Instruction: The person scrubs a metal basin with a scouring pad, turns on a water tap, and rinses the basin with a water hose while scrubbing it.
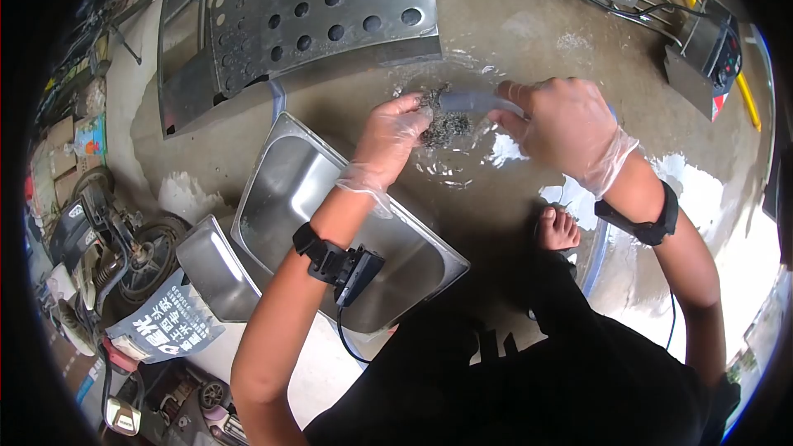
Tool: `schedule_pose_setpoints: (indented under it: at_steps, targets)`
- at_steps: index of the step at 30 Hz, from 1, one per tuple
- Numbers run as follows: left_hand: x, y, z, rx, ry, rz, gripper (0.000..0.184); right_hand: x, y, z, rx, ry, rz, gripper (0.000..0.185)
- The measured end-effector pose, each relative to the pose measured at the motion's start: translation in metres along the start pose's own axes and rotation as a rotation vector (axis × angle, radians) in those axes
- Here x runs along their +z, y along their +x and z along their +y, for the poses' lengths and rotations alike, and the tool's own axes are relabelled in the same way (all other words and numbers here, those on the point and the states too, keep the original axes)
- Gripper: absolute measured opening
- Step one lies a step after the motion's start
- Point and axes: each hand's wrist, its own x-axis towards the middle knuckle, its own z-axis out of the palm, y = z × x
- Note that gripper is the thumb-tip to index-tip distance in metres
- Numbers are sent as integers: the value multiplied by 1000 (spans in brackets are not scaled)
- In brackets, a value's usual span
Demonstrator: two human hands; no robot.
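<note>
A clear plastic glove covers my left hand (392,139), whose fingers are closed on a dark steel wool scrubber (447,127). My right hand (566,125), also gloved, is wrapped round a translucent hose (469,102). The hose's end points left at the scrubber, close to my left fingers. Water splashes around both on the wet floor below. Under my left forearm sits a large stainless steel pan (285,186), with a smaller steel pan (216,268) beside it on the left.
A perforated metal panel (318,21) lies ahead. Metal appliances with cables, one a control box (702,58), stand at the far right. A motorcycle (124,248) and a printed grey bag (169,322) are at left. My bare foot (559,230) is on the wet floor (512,41).
</note>
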Motion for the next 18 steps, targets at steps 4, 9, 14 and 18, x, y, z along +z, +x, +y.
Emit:
schedule_pose_setpoints:
  at_steps: [4, 9, 14, 18]
  targets:
    - [9, -9, 13, -85, -93, 86, 39, 0, 1, -3, 27, -60, 6, 27]
    - [15, -9, 16, -49, -11, 177, 43, 3, 1, -7, -3, -65, -28, 25]
    - [11, -10, 16, -51, -228, 101, 41, 5, -4, -11, 10, -59, 25, 27]
    - [3, -17, 24, -120, -330, -32, 37, -1, -4, -9, 45, -34, 66, 29]
